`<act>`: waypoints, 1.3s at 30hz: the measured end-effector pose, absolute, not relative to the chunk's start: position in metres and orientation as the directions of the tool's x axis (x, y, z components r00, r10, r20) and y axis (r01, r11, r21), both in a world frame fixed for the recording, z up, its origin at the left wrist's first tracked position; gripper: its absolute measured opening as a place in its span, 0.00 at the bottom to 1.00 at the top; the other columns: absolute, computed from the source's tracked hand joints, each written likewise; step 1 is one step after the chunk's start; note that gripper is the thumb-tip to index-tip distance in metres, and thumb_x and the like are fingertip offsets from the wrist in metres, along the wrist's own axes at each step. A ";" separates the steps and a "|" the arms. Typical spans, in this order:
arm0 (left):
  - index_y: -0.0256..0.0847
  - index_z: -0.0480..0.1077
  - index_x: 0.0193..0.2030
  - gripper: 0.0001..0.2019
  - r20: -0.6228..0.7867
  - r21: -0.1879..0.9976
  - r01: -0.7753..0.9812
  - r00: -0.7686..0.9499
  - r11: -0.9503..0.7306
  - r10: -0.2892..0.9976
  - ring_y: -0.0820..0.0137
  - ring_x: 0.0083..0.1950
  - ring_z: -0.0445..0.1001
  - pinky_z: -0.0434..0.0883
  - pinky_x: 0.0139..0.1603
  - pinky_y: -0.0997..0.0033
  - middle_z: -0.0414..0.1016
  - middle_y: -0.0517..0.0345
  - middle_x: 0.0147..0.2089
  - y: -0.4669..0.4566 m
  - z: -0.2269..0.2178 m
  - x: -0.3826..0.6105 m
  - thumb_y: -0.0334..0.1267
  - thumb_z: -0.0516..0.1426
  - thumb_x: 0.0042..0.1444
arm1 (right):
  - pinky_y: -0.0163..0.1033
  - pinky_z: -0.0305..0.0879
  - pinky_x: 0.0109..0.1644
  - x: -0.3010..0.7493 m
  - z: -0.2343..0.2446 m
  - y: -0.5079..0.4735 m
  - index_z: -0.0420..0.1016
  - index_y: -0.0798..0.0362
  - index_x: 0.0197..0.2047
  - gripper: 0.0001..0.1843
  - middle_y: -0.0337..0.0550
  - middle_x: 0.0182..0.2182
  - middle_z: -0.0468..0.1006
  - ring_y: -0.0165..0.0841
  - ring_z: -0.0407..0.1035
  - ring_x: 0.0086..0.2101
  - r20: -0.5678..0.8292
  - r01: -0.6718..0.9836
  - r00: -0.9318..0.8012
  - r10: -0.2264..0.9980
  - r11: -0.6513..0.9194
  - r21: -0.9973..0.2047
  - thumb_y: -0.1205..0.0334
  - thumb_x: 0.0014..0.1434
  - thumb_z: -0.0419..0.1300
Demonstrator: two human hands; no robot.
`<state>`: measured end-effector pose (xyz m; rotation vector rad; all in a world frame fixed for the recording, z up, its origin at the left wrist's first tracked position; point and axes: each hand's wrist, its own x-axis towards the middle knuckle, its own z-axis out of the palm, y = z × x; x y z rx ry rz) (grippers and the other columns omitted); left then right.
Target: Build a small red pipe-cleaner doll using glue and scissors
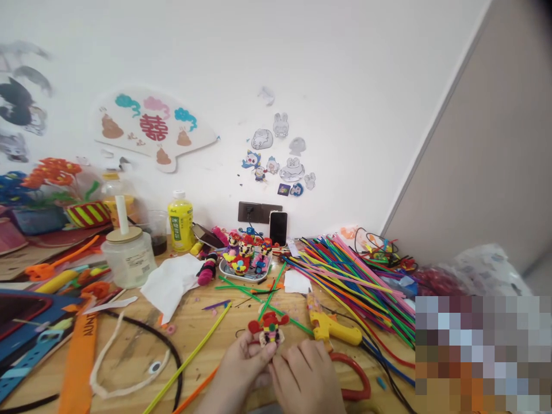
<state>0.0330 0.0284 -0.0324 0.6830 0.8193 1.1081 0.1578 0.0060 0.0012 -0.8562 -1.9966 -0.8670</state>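
Near the table's front edge, my left hand (245, 365) pinches a small pipe-cleaner figure (271, 333) between thumb and fingers. The figure has a red head-piece with rounded red ends, a green dot, and a pale face with dark marks. My right hand (304, 374) is closed against the figure's lower side, its fingers curled beside my left thumb; what its fingertips pinch is hidden. A yellow hot glue gun (334, 328) lies just beyond my right hand. Red scissor handles (356, 376) show at that hand's right side.
A white tray (254, 278) of finished figures stands behind, beside a phone (278, 228). Loose pipe cleaners (353, 282) are heaped at the right. To the left are a glass jar (129, 259), a yellow bottle (180, 221), a tissue (175, 282) and an orange strap (80, 359).
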 end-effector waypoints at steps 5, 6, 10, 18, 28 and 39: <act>0.38 0.68 0.32 0.22 -0.204 0.788 -0.531 0.250 0.310 0.947 0.73 0.23 0.74 0.69 0.25 0.74 0.77 0.61 0.24 0.026 -0.027 0.034 0.44 0.69 0.32 | 0.38 0.50 0.24 0.164 0.002 0.005 0.68 0.53 0.25 0.10 0.39 0.16 0.67 0.32 0.58 0.20 0.862 0.795 -0.448 0.238 0.547 0.263 0.71 0.56 0.51; 0.38 0.68 0.32 0.21 -0.197 0.788 -0.531 0.264 0.313 0.944 0.73 0.23 0.75 0.69 0.25 0.75 0.77 0.61 0.24 0.025 -0.026 0.034 0.44 0.69 0.33 | 0.38 0.51 0.24 0.167 0.003 0.005 0.68 0.53 0.26 0.10 0.39 0.17 0.68 0.32 0.58 0.20 0.868 0.793 -0.432 0.246 0.562 0.235 0.70 0.56 0.51; 0.37 0.68 0.31 0.18 -0.166 0.796 -0.510 0.333 0.325 0.928 0.71 0.23 0.77 0.69 0.25 0.76 0.77 0.59 0.21 0.024 -0.023 0.035 0.45 0.67 0.37 | 0.37 0.57 0.27 0.182 0.006 0.005 0.68 0.53 0.29 0.06 0.41 0.23 0.70 0.32 0.62 0.24 0.870 0.777 -0.259 0.420 0.625 -0.071 0.68 0.57 0.52; 0.38 0.67 0.31 0.19 -0.127 0.793 -0.504 0.411 0.341 0.903 0.69 0.24 0.78 0.70 0.25 0.77 0.78 0.59 0.21 0.023 -0.028 0.037 0.44 0.67 0.37 | 0.35 0.63 0.29 0.185 0.002 0.008 0.70 0.52 0.29 0.06 0.38 0.24 0.70 0.32 0.66 0.27 0.821 0.668 -0.083 0.565 0.643 -0.375 0.69 0.56 0.54; 0.38 0.67 0.34 0.18 -0.036 0.754 -0.566 0.471 0.333 0.881 0.69 0.25 0.77 0.71 0.30 0.71 0.77 0.57 0.23 0.024 -0.041 0.042 0.43 0.67 0.39 | 0.36 0.63 0.30 0.184 0.002 0.006 0.71 0.52 0.30 0.05 0.39 0.24 0.70 0.32 0.65 0.28 0.818 0.665 -0.089 0.568 0.646 -0.375 0.67 0.56 0.56; 0.39 0.66 0.33 0.18 -0.034 0.772 -0.536 0.502 0.341 0.864 0.70 0.23 0.76 0.70 0.28 0.72 0.76 0.59 0.23 0.027 -0.043 0.042 0.44 0.67 0.39 | 0.36 0.63 0.29 0.183 0.002 0.006 0.71 0.52 0.30 0.04 0.39 0.25 0.70 0.32 0.66 0.28 0.807 0.664 -0.103 0.581 0.644 -0.379 0.67 0.55 0.56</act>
